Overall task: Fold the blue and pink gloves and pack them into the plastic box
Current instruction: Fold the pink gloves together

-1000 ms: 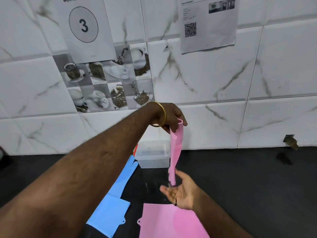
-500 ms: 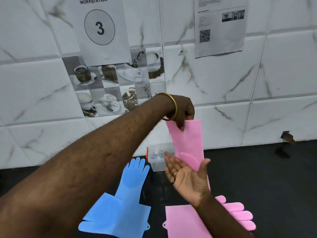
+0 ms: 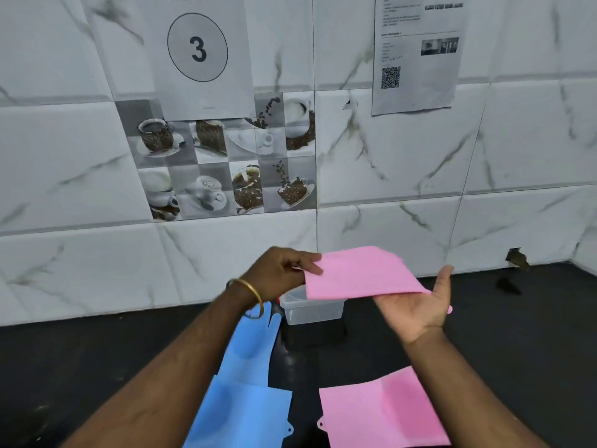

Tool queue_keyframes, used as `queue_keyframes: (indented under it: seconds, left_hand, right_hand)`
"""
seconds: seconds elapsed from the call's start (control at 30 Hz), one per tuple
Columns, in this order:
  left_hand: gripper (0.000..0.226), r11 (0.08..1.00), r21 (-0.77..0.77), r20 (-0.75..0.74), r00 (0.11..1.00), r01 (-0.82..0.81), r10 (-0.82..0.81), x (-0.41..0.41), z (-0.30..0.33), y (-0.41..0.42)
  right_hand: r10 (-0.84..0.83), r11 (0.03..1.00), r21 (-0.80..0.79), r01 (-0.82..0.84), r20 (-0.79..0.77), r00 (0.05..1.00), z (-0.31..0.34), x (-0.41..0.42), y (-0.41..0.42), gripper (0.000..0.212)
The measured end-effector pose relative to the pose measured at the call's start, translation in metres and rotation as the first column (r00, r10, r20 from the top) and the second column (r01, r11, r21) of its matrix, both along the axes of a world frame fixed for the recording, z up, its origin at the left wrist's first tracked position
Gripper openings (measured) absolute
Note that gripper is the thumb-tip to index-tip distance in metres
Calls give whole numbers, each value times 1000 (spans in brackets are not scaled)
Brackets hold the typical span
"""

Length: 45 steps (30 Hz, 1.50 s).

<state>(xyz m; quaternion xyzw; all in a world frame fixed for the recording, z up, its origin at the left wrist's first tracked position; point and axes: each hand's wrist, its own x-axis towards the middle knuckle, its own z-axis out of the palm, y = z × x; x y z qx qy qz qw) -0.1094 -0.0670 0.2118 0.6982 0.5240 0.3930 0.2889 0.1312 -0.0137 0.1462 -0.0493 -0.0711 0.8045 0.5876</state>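
My left hand (image 3: 280,270) pinches the cuff edge of a pink glove (image 3: 358,273) and holds it almost level in the air, above the clear plastic box (image 3: 311,308). My right hand (image 3: 416,310) is palm up and flat under the glove's other end, fingers spread. A second pink glove (image 3: 378,412) lies flat on the black counter near me. Blue gloves (image 3: 245,376) lie flat to its left, partly under my left forearm. The box stands against the wall, and the held glove covers its top.
The black counter (image 3: 517,334) runs to a white marble-tiled wall (image 3: 420,195). Paper sheets, one marked 3 (image 3: 197,48), hang on the wall. A small dark object (image 3: 517,258) sits at the wall's base on the right.
The pink glove hung down from my left hand; now it is swung up nearly level. My left hand has dropped lower and my right hand has moved right, under the glove's far end.
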Motion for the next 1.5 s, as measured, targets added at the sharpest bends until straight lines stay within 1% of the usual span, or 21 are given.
queue_keyframes:
  seconds: [0.03,0.07,0.1,0.13,0.17,0.2,0.23,0.3,0.37,0.6,0.7,0.83,0.9,0.97,1.03,1.1,1.13,1.2,1.27,1.4,1.5]
  left_hand:
    - [26,996,-51,253,964,-69,80,5,-20,-2]
    - [28,985,-143,531,833,-94,156,12,-37,-4]
    - [27,972,-232,768,604,-46,212,19,-51,-6]
    - [26,959,-281,911,327,45,252,27,-62,-7]
    - [31,946,-296,953,99,131,285,35,-72,-8]
    - [37,934,-302,949,-32,193,314,43,-81,-9]
    - [41,922,-320,940,-50,218,338,50,-87,-9]
    - [52,902,-391,920,79,181,383,61,-96,-7]
    - [61,868,-477,872,200,139,447,66,-101,-2]
    - [55,762,-569,816,330,310,475,70,-105,-5]
    - [40,777,-570,802,389,267,454,75,-105,-8]
    - [47,827,-541,782,453,150,429,81,-103,-16]
    - [51,841,-534,760,484,86,433,86,-105,-22]
    - [54,843,-536,727,527,34,441,91,-109,-29]
    - [57,841,-541,678,585,-13,446,100,-114,-37]
    - [61,835,-547,625,636,-57,453,107,-124,-45]
    - [63,831,-551,602,653,-78,460,111,-131,-48]
    - [65,817,-563,555,676,-122,484,117,-146,-56]
    - [68,796,-576,481,711,-185,513,122,-164,-62]
    - [75,747,-593,340,748,-300,571,130,-198,-70]
    - [76,735,-532,85,836,-422,542,133,-216,-71]
  right_hand:
    - [-6,1000,10,6,9,1000,4,0,-3,97]
    - [-12,1000,18,12,18,1000,8,0,-5,98]
    - [-12,1000,23,12,27,1000,10,0,-6,98]
    - [-6,1000,26,5,43,999,11,0,-6,92]
    - [-1,1000,25,-1,77,997,12,0,-5,80]
    - [3,1000,24,-6,114,994,11,0,-5,66]
    - [11,1000,24,-15,149,989,10,1,-6,56]
    - [27,999,35,-35,203,979,6,5,-7,52]
    - [12,999,42,-22,231,973,2,12,-7,58]
    - [-28,999,36,18,295,955,-17,53,-7,36]
    - [-56,998,48,45,258,965,-20,74,-9,54]
    - [-70,995,84,54,200,977,-23,110,-9,69]
    - [-19,999,30,15,137,990,-31,133,-7,89]
    - [42,999,-22,-39,180,983,-41,151,-6,100]
    - [126,992,-32,-122,268,955,-53,164,-5,84]
    - [166,986,-75,-148,432,886,-67,171,-4,47]
    - [182,983,-118,-141,524,832,-73,174,-3,37]
    - [245,967,-218,-132,655,714,-89,179,-1,40]
    - [314,946,-288,-149,701,641,-103,182,-2,39]
    - [377,922,-352,-159,729,572,-128,181,-5,32]
    - [373,923,-355,-144,745,553,-143,177,-4,34]
